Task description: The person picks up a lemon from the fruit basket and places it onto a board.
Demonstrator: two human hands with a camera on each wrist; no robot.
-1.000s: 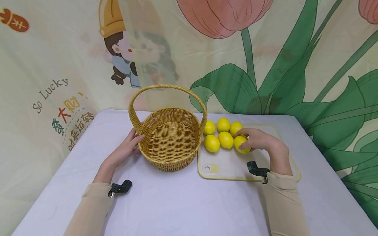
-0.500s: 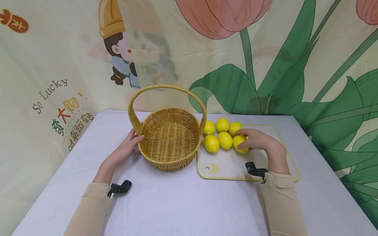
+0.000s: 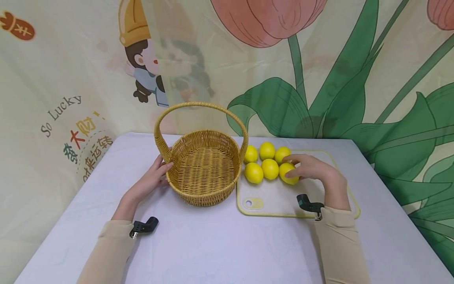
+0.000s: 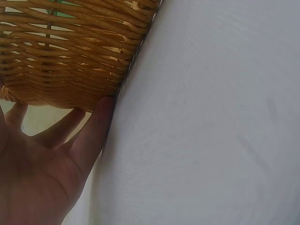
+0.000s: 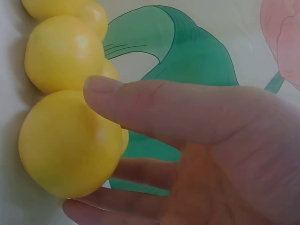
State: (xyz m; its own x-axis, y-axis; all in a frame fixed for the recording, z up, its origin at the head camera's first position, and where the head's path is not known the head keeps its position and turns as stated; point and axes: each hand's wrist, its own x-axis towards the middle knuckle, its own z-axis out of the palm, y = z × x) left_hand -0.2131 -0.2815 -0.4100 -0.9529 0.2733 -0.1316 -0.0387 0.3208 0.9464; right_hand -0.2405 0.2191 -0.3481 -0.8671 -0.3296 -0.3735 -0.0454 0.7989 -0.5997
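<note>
A woven basket (image 3: 205, 197) with a tall arched handle stands upright on the table, with nothing inside it. My left hand (image 3: 150, 181) rests against its left side, its extended fingertips touching the wicker in the left wrist view. To the right, several yellow lemons (image 3: 254, 173) lie in two rows on a pale cutting board (image 3: 273, 201). My right hand (image 3: 310, 167) is at the nearest right lemon (image 3: 288, 176). In the right wrist view its thumb lies on that lemon (image 5: 65, 150) and the other fingers curve around the far side, partly hidden.
A white cloth (image 3: 198, 244) covers the table. Behind it hangs a printed backdrop (image 3: 220, 59) with tulips and a cartoon figure. The basket's right side stands against the board's left edge, and its handle overlaps the nearest back-row lemon in view.
Almost nothing differs. My right hand shifts very slightly at the lemon, and the left hand and basket stay in place.
</note>
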